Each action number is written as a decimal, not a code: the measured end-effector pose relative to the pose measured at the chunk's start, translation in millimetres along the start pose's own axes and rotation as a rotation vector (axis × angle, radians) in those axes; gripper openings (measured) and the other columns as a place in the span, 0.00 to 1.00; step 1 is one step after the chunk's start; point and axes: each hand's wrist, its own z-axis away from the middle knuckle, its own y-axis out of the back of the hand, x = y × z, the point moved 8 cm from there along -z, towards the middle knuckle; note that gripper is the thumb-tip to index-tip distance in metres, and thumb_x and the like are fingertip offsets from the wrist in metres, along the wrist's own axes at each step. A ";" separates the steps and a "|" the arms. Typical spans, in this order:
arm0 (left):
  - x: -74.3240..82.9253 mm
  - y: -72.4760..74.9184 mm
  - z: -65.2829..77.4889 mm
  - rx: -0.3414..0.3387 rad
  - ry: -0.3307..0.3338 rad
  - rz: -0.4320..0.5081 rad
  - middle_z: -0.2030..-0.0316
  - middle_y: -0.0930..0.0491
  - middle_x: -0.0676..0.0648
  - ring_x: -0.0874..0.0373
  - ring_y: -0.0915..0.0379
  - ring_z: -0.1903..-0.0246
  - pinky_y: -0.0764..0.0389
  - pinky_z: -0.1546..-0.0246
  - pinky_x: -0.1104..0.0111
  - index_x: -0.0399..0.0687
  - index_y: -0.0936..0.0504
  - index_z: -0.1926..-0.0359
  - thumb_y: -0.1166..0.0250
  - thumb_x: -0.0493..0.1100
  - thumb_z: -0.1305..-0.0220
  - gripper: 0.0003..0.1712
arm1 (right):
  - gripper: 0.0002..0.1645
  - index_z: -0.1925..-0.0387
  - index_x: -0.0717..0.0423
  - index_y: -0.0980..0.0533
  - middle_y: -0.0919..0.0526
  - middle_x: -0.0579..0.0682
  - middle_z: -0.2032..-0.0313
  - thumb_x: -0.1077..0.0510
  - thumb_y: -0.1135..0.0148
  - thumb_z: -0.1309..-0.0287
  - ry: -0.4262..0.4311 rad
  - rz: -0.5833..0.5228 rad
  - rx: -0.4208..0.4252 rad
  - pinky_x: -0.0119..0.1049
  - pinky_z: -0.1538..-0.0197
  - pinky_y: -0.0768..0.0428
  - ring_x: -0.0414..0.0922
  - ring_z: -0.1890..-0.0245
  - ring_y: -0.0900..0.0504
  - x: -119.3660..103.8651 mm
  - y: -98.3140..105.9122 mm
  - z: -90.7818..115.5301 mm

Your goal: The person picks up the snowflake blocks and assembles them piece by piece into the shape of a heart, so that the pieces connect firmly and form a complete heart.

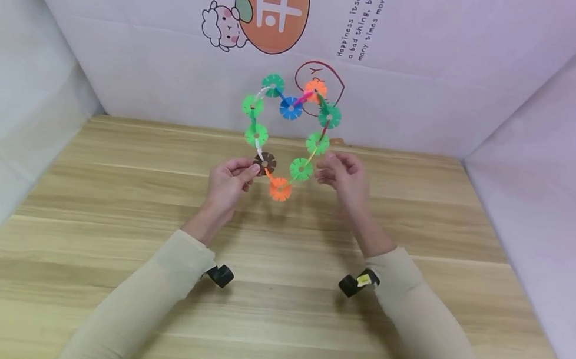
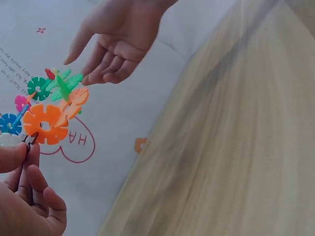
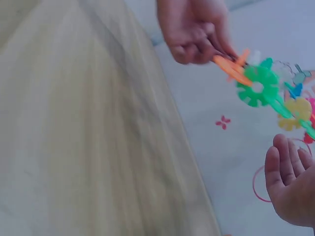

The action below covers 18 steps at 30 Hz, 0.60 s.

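A heart-shaped ring of slotted plastic snowflake discs hangs upright above the table in the head view, its lowest point an orange disc (image 1: 279, 190). My left hand (image 1: 229, 183) pinches the brown disc (image 1: 267, 161) at the ring's lower left between thumb and fingers. Beside the lower right of the ring is my right hand (image 1: 348, 180), its fingers loosely bent near a green disc (image 1: 301, 170) and holding nothing. The right wrist view shows that hand's fingers (image 3: 285, 162) apart from the yellow disc (image 3: 294, 113). A blue disc (image 1: 291, 108) sits in the dip at the top.
The wood-grain table (image 1: 272, 320) meets a white printed backdrop (image 1: 414, 99) behind the ring. An orange cartoon fruit (image 1: 278, 30) and a red heart outline are printed on it. Pale side walls (image 1: 25, 55) stand left and right. Black wrist cameras (image 1: 221, 275) sit at both cuffs.
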 end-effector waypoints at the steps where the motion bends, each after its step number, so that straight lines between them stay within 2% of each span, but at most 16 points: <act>1: -1.3 0.4 1.1 -0.005 0.006 -0.006 0.71 0.14 0.52 0.62 0.29 0.75 0.27 0.73 0.74 0.39 0.15 0.62 0.32 0.33 0.35 0.01 | 0.10 0.53 0.63 0.22 0.14 0.53 0.68 0.60 0.38 0.30 -0.001 0.017 0.002 0.35 0.62 0.15 0.45 0.71 0.15 -2.7 2.5 -3.9; 5: -5.5 -0.3 4.9 -0.034 0.013 -0.028 0.72 0.14 0.53 0.62 0.29 0.76 0.27 0.73 0.72 0.37 0.15 0.60 0.31 0.34 0.36 0.05 | 0.13 0.50 0.72 0.24 0.13 0.50 0.68 0.65 0.40 0.31 -0.030 0.068 -0.037 0.36 0.60 0.15 0.44 0.70 0.14 -8.6 5.3 -12.7; 9: -6.7 2.7 3.5 -0.065 0.019 -0.100 0.70 0.13 0.52 0.59 0.26 0.76 0.25 0.73 0.71 0.36 0.15 0.56 0.29 0.38 0.35 0.10 | 0.13 0.50 0.79 0.27 0.13 0.51 0.70 0.70 0.42 0.31 -0.054 0.060 -0.067 0.35 0.61 0.15 0.44 0.71 0.13 -9.9 4.9 -12.9; 14: -1.0 15.6 -10.5 -0.092 0.027 -0.186 0.60 0.13 0.46 0.57 0.21 0.74 0.21 0.68 0.67 0.40 0.15 0.50 0.33 0.47 0.31 0.16 | 0.13 0.51 0.79 0.27 0.15 0.54 0.69 0.71 0.43 0.31 -0.086 0.052 -0.068 0.35 0.60 0.15 0.43 0.71 0.14 -7.0 6.7 -12.2; 18: 5.9 19.7 -25.1 -0.104 0.027 -0.202 0.56 0.13 0.44 0.56 0.20 0.73 0.21 0.68 0.69 0.42 0.16 0.47 0.33 0.50 0.31 0.20 | 0.12 0.51 0.77 0.25 0.15 0.54 0.69 0.70 0.42 0.31 -0.126 0.059 -0.060 0.34 0.60 0.15 0.44 0.70 0.15 -1.2 9.3 -13.1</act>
